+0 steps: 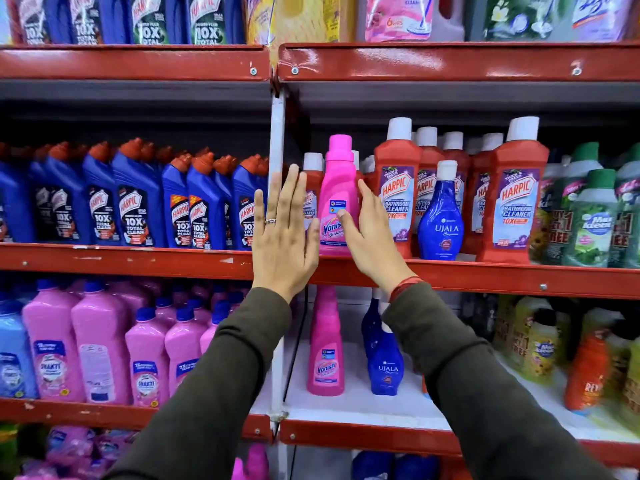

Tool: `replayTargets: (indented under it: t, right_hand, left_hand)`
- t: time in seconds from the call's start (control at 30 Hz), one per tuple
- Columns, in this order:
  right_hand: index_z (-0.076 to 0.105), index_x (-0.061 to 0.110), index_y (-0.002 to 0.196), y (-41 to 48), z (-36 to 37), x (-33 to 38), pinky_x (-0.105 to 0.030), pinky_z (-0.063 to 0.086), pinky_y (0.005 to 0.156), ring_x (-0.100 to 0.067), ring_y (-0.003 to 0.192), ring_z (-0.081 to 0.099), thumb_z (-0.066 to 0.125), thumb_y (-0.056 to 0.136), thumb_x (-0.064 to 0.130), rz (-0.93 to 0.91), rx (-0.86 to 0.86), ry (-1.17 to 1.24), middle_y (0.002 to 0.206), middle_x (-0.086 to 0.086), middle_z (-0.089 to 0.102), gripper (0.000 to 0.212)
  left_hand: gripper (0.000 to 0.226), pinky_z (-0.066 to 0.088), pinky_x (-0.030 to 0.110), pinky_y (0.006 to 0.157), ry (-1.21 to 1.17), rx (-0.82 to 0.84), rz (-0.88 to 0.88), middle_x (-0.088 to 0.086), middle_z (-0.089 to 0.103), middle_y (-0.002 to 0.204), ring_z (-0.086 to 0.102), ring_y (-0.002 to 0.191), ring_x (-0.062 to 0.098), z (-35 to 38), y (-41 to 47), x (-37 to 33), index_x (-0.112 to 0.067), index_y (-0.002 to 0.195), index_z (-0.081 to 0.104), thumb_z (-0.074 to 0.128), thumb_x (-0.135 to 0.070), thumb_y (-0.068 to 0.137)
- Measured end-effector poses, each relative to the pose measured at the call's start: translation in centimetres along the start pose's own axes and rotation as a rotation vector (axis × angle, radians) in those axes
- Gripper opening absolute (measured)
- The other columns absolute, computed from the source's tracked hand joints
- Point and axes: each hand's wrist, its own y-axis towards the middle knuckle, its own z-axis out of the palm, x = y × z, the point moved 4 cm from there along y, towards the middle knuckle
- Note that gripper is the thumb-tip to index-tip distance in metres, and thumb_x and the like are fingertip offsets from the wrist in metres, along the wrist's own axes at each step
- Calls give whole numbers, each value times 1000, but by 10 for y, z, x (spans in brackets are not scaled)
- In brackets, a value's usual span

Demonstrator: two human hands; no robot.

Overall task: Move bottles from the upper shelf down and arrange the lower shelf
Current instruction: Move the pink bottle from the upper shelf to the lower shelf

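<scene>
Flanking a pink Vanish bottle (337,199) at the front edge of the upper shelf (485,275), the left hand (282,233) is spread flat and empty, while the right hand (370,233) is open, its thumb touching the label. A firm two-sided grip is advised before the bottle is lowered beside the matching Vanish bottle (325,344) below.

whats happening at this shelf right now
A person is reaching with both hands for the pink Vanish bottle on the upper shelf. The left hand is open beside it, and the right hand has its thumb on the label; neither has closed around it. On the lower shelf another Vanish bottle and a blue Ujala bottle already stand side by side.
</scene>
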Motion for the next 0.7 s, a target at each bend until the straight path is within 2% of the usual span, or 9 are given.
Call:
replayTargets:
  t: [0.07, 0.13, 0.2, 0.27, 0.3, 0.4, 0.5, 0.6, 0.7]
  right_hand:
    - [21, 8, 156, 7, 7, -4, -37, 26, 122, -24, 145, 34, 53, 99, 26, 118, 52, 103, 157, -13, 35, 67]
    - [26, 9, 153, 12, 10, -7, -41, 40, 114, -23, 134, 49, 56, 97, 24, 188, 63, 189, 150, -13, 45, 65]
    - [32, 9, 149, 14, 15, -12, -30, 51, 97, -17, 117, 59, 56, 98, 18, 267, 70, 261, 141, -12, 55, 57]
    - [34, 8, 147, 15, 17, -15, -18, 51, 81, -15, 109, 60, 57, 98, 16, 319, 61, 339, 138, -12, 58, 54]
    - [35, 8, 146, 15, 19, -18, -18, 52, 82, -16, 110, 61, 57, 98, 16, 332, 54, 376, 138, -12, 59, 53]
    - [37, 10, 144, 13, 20, -19, -30, 53, 92, -20, 114, 62, 59, 97, 15, 353, 29, 463, 137, -12, 58, 52]
    - [38, 11, 144, 12, 22, -18, -30, 55, 91, -20, 115, 63, 59, 97, 16, 344, 22, 492, 136, -9, 58, 51]
    - [40, 12, 144, 14, 19, -16, -36, 56, 95, -21, 119, 63, 60, 97, 17, 321, -7, 526, 136, -9, 59, 51]
    - [41, 11, 143, 18, 11, -10, -32, 57, 93, -20, 118, 63, 59, 97, 15, 299, -49, 559, 135, -8, 59, 50]
  left_hand:
    - [65, 7, 53, 132, 1, 14, -46, 11, 21, 174, 11, 163, 29, -1, -6, 11, -4, 164, 25, 42, -26, 106]
    - [65, 9, 53, 132, 23, 44, -52, 11, 21, 174, 11, 163, 29, 4, -17, 21, -5, 165, 25, 37, -28, 106]
    - [65, 9, 51, 132, 7, 82, -48, 11, 21, 174, 11, 163, 30, 13, -25, 30, -4, 165, 24, 35, -28, 105]
    - [65, 7, 49, 133, 18, 105, -48, 10, 19, 175, 9, 163, 28, 23, -32, 37, -4, 165, 23, 34, -28, 106]
    - [65, 5, 47, 133, 27, 115, -54, 10, 18, 175, 8, 163, 28, 28, -38, 38, -5, 165, 22, 32, -28, 106]
    - [63, -1, 42, 133, 43, 144, -70, 11, 17, 175, 8, 163, 25, 39, -49, 39, -4, 166, 21, 26, -30, 108]
    - [63, 0, 40, 133, 73, 146, -60, 12, 17, 175, 10, 163, 26, 43, -51, 41, -3, 165, 21, 23, -31, 109]
    - [63, 1, 40, 133, 81, 140, -55, 13, 16, 175, 10, 163, 25, 44, -51, 41, -2, 165, 21, 22, -31, 109]
    - [63, 4, 42, 133, 79, 140, -54, 13, 16, 175, 10, 163, 25, 44, -51, 42, -2, 165, 21, 22, -32, 110]
